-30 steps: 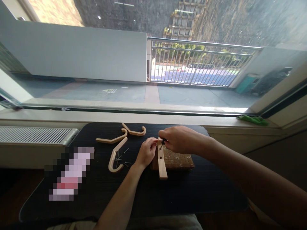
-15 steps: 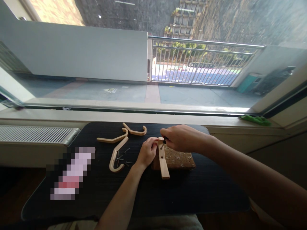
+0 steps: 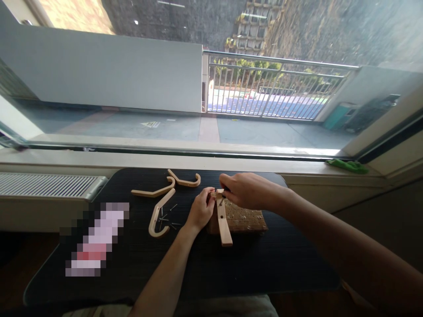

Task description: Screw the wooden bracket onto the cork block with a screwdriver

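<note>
Altogether, four wooden pieces [image 3: 223, 223], one block [image 3: 246, 216], two hands [image 3: 243, 189]

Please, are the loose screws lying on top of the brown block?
No, the loose screws lie on the black table beside a wooden hook, to the left of the brown block.

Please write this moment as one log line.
left hand: at wooden hook; right hand: grips dark-handled tool; hook: on brown block; nearby: loose screws
</note>
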